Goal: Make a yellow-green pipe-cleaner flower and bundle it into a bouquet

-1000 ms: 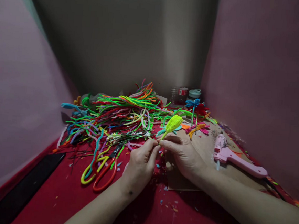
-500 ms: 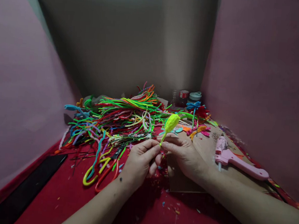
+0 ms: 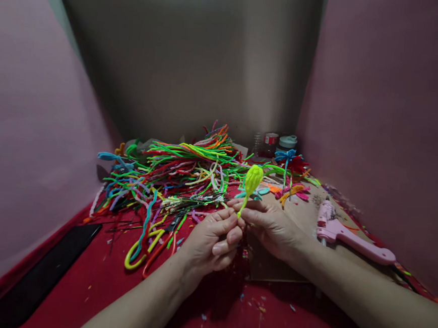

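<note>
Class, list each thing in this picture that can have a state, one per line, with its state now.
Left hand: pinching the bud's stem near its lower end
Right hand: pinching the same stem
Yellow-green bud: upright, tilted slightly
Scissors: lying down; blades hidden, opening unclear
Pink glue gun: lying on cardboard
Teal-lidded bottle: standing, lid on
Fuzzy stems: heaped loosely

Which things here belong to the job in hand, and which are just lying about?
Likely the job's:
- yellow bud, pinched by left hand and right hand
- pipe cleaners
- scissors
- glue gun

Apparently just lying about:
- black slab
- teal-lidded bottle
</note>
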### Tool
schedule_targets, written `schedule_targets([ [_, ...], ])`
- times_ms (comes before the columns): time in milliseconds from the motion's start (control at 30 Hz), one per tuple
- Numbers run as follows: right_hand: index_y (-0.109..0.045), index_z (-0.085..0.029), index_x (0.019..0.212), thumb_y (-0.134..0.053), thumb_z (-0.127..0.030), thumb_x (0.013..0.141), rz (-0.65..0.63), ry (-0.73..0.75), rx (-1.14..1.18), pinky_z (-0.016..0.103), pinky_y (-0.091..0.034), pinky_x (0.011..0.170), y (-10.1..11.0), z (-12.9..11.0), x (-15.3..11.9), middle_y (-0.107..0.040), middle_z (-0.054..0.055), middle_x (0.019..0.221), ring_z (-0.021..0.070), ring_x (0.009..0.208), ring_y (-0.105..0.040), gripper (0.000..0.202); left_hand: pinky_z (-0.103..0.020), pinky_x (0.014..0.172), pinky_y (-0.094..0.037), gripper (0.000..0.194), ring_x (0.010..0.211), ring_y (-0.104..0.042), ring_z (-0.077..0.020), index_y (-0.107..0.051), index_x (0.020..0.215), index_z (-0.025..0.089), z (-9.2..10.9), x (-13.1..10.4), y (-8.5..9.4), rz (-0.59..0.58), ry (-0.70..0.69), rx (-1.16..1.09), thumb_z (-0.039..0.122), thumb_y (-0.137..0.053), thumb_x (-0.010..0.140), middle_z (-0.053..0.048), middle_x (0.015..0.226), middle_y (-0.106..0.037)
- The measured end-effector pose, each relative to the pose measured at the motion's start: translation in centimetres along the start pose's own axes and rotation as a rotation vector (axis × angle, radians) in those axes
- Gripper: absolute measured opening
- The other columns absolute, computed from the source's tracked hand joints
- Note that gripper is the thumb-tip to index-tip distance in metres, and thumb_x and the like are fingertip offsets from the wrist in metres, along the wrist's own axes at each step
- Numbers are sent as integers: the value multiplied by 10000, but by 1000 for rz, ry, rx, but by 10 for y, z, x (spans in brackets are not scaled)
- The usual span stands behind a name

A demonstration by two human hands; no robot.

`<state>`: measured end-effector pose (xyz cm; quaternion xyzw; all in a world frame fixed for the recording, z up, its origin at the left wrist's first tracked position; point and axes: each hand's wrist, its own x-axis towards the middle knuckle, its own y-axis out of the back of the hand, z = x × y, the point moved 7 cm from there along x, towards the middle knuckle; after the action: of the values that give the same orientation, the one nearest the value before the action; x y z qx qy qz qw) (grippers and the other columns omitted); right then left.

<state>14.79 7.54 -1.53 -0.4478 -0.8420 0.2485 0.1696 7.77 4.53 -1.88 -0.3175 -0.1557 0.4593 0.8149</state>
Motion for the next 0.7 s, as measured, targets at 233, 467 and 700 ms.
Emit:
schedule_targets([
  [233,-649,-168,746,-792,-208,606,65,85,9,259,-460,593,1,-6,-4,-638,-15,655,111,576,-577,205,-145,226,-311,170,240,-231,-15,-551,770,156,4,-1,-4,62,-55,233,298,-528,862,76,506,-506],
  [467,-615,-182,738,-772,-245,642,184,165,-73,239,-417,529,6,-6,-9,-599,-36,655,96,551,-535,194,-198,481,-375,74,486,-496,-89,-540,766,183,28,-15,-6,449,-469,1215,196,-503,829,40,593,-537],
  [700,-660,-168,699,-748,-276,662,235,226,-226,262,-435,645,7,-10,-10,-613,-2,722,117,684,-544,145,-224,569,-361,166,559,-480,-103,-577,847,188,28,-19,-6,464,-617,1525,205,-417,891,9,639,-553],
])
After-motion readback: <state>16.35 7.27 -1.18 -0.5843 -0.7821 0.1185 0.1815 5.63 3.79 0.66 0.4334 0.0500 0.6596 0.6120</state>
